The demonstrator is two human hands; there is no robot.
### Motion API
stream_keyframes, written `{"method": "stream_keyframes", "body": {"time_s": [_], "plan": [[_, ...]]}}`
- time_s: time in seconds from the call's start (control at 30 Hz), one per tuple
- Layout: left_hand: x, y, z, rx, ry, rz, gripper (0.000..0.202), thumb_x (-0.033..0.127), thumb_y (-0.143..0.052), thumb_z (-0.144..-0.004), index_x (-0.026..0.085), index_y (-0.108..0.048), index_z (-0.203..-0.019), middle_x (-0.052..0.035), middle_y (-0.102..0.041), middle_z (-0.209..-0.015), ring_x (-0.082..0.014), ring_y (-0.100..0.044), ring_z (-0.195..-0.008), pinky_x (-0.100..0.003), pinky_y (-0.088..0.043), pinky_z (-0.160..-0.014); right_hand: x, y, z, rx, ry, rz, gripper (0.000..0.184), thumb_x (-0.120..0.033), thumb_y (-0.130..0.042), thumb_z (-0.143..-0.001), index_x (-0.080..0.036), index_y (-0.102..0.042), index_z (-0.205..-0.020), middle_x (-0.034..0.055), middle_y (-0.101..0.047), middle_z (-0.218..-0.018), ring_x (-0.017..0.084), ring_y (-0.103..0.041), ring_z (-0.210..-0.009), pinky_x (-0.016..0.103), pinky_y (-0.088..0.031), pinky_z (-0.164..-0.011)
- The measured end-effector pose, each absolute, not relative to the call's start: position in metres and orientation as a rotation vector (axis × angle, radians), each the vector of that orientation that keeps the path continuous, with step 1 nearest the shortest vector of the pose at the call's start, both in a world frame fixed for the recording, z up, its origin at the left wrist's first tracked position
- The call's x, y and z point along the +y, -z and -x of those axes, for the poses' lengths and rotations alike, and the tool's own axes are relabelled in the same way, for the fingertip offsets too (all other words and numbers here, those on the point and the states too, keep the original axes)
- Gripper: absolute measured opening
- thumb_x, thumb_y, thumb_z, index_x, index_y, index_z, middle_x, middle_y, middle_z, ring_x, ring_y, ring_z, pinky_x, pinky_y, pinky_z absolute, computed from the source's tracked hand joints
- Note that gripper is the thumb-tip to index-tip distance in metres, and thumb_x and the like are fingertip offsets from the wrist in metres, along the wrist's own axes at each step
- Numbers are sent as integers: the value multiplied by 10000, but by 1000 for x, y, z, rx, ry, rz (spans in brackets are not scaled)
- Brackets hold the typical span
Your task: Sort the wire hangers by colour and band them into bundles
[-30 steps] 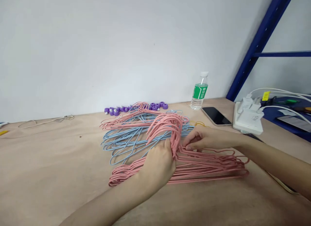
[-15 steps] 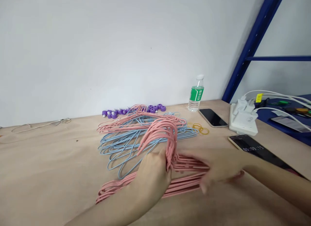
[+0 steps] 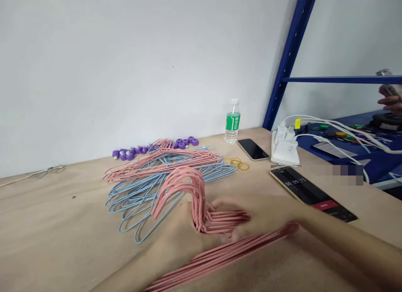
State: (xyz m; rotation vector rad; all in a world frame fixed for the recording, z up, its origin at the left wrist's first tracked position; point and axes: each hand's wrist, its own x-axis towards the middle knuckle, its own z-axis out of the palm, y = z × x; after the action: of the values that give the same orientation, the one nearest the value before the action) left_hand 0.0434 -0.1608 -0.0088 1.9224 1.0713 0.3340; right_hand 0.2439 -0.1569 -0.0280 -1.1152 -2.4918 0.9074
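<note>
My left hand [image 3: 179, 225] is shut on a bundle of pink coated-wire hangers [image 3: 185, 191] at the bent part, with their hooks arching above it. The long lower wires of the bundle [image 3: 220, 258] slant across the bottom of the view, below my right forearm. My right hand [image 3: 266, 216] is blurred, just right of the gripped bend, and I cannot tell its finger position. Behind them, more pink hangers [image 3: 163, 164] lie across a loose pile of light blue wire hangers [image 3: 135, 200].
Purple pieces [image 3: 185, 143] lie behind the hangers. Rubber bands [image 3: 238, 163], a water bottle [image 3: 232, 122], a phone [image 3: 253, 149], a timer phone [image 3: 310, 193] and a power strip [image 3: 284, 149] occupy the right. A co-worker's hand [image 3: 389, 101] holds something beyond the blue shelf frame [image 3: 289, 61].
The view has swung right. The pink bundle's long wires now slant more steeply, with their left ends lower in view. My right hand has shifted and remains blurred. A co-worker's hand has appeared.
</note>
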Motion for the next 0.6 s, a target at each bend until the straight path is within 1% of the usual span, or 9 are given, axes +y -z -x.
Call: {"method": "stream_keyframes", "body": {"time_s": [0.03,0.07,0.1,0.17,0.27,0.37,0.47,0.53,0.6], "plan": [[-160,7,-42,1057,-325,-1922,302,299,-646,-649,191,-558,-916,-20,-621,-870,-192,-574,-801,-291,-462,-692,-149,23,-256,-2371,-1030,1102,381,-381,-433,-785,-175,-544,-1086,78,-576,-1112,191,-531,-1032,296,-423,-861],[-160,4,-42,1048,-322,-1923,284,307,-637,-660,190,-561,-908,-20,-624,-868,-193,-576,-798,-292,-462,-696,-143,19,-268,-2232,-1043,1141,424,-446,-377,-816,-161,-534,-1089,93,-561,-1121,194,-514,-1052,315,-413,-873],[-159,3,-41,1049,-321,-1928,259,313,-625,-672,188,-564,-891,-20,-626,-858,-191,-577,-789,-290,-461,-693,-138,16,-278,-2168,-1024,1177,463,-490,-405,-800,-153,-527,-1092,103,-546,-1134,200,-499,-1067,326,-403,-881],[-157,0,-41,1111,-323,-1981,222,325,-608,-679,180,-569,-842,-20,-625,-825,-190,-574,-767,-286,-456,-676,-133,14,-287,-2144,-1096,1197,494,-529,-414,-793,-144,-539,-1077,104,-567,-1085,202,-517,-1020,336,-412,-847],[-154,2,-41,1286,-260,-2133,195,300,-615,-648,165,-559,-778,-21,-607,-765,-194,-561,-731,-278,-437,-634,-139,19,-279,-2244,-1196,1190,437,-486,-399,-820,-144,-609,-993,80,-625,-940,178,-558,-847,315,-425,-737],[-154,8,-40,1324,-245,-2278,136,163,-548,-653,165,-549,-789,-25,-605,-779,-183,-561,-741,-257,-420,-635,-146,27,-264,-2207,-1202,1252,368,-444,-436,-801,-143,-641,-852,50,-615,-762,140,-514,-660,271,-386,-593],[-155,14,-42,1343,-284,-2382,207,47,-446,-663,168,-534,-806,-40,-616,-786,-186,-576,-752,-251,-407,-630,-145,33,-259,-2123,-1270,1249,337,-460,-477,-755,-144,-590,-725,16,-544,-654,109,-450,-577,237,-337,-522],[-156,18,-43,1413,-267,-2431,248,29,-409,-691,164,-531,-859,-62,-629,-821,-211,-590,-765,-267,-404,-624,-144,33,-260,-2087,-1233,1252,339,-480,-467,-753,-153,-537,-695,-3,-497,-608,97,-420,-537,227,-320,-493],[-156,20,-44,1492,-201,-2472,273,32,-387,-718,156,-531,-914,-83,-638,-837,-234,-603,-768,-281,-403,-617,-145,30,-262,-2064,-1203,1260,347,-501,-435,-769,-165,-491,-707,-19,-463,-581,92,-400,-504,225,-309,-470]]}}
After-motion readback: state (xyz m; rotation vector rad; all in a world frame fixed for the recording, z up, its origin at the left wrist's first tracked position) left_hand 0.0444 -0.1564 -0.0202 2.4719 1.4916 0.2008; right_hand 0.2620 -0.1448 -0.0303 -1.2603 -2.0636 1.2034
